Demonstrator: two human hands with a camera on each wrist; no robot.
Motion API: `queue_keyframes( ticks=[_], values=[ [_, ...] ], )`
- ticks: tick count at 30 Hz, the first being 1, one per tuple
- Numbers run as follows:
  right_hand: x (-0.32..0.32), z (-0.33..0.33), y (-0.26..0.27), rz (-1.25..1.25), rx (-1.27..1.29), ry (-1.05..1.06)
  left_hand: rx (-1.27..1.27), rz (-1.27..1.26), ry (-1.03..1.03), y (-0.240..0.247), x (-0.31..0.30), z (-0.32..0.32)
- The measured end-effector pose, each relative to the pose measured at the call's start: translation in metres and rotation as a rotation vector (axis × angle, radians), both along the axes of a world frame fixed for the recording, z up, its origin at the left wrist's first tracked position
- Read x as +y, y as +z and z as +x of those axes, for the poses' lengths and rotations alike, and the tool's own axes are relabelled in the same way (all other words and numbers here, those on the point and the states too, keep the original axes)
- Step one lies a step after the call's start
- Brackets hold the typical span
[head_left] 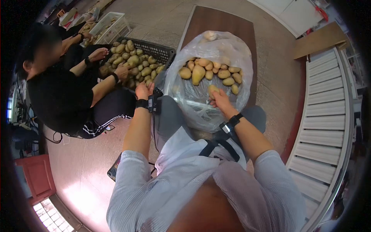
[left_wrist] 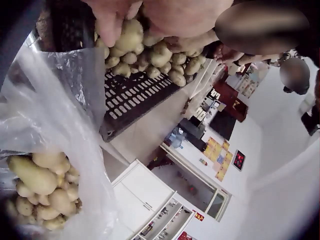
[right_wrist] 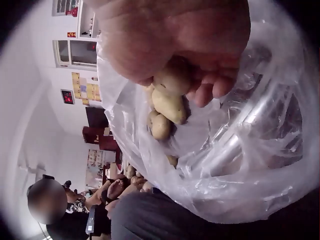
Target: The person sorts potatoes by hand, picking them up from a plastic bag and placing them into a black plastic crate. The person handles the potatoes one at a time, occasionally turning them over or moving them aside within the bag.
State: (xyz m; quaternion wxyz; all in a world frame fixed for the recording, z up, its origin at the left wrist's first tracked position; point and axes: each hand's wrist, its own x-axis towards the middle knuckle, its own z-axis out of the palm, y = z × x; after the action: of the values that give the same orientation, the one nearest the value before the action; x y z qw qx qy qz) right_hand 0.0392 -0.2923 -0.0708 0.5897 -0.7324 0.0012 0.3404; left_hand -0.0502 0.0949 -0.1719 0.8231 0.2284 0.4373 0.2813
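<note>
My right hand [head_left: 223, 101] grips a potato [head_left: 212, 90] over the front part of a clear plastic bag [head_left: 176, 91]. In the right wrist view the fingers [right_wrist: 202, 92] curl beside that potato [right_wrist: 172, 79]. Inside the bag lie several potatoes, a long yellowish potato [head_left: 198, 74] among them. My left hand [head_left: 143, 91] is at the near corner of a black crate [head_left: 167, 53] full of potatoes [head_left: 133, 61]. In the left wrist view an extended finger [left_wrist: 108, 27] reaches down beside a potato [left_wrist: 131, 37], and no potato shows gripped in this hand.
A person in black [head_left: 62, 98] sits at the left, one hand [head_left: 121, 72] among the crate's potatoes. Behind the crate stands a white basket [head_left: 123, 24]. Under the bag is a brown board [head_left: 228, 24]; a white slatted rack [head_left: 322, 116] stands at right.
</note>
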Motion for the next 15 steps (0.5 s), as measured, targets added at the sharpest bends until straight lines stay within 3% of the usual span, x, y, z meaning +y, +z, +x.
queue_keyframes(
  ticks=[2,3,4,6,7,9,10,12,15],
  values=[
    [0.002,-0.001,0.002,0.027,0.042,-0.002,0.022,0.044,-0.052,0.053,-0.037,0.003],
    [0.003,-0.002,0.004,0.06,0.087,0.008,-0.201,0.129,-0.115,0.028,-0.043,0.007],
    [0.004,-0.001,0.006,0.059,0.086,0.002,-0.201,0.128,-0.12,0.025,-0.048,0.011],
    [0.005,-0.001,0.006,0.093,0.117,0.094,-0.062,0.191,-0.349,0.085,-0.093,0.015],
    [0.008,-0.002,0.008,0.094,0.117,0.094,-0.062,0.191,-0.349,0.096,-0.109,0.015],
    [0.014,-0.005,0.013,0.079,0.111,0.075,-0.059,0.246,-0.565,0.11,-0.137,0.015],
    [0.016,-0.007,0.017,0.079,0.113,0.07,-0.058,0.245,-0.57,0.116,-0.149,0.015],
    [0.021,-0.01,0.024,0.14,0.096,0.102,0.085,0.259,-0.856,0.119,-0.169,0.013],
    [0.028,-0.01,0.026,0.106,-0.034,0.194,0.053,0.133,-0.937,0.124,-0.184,0.01]
  ],
)
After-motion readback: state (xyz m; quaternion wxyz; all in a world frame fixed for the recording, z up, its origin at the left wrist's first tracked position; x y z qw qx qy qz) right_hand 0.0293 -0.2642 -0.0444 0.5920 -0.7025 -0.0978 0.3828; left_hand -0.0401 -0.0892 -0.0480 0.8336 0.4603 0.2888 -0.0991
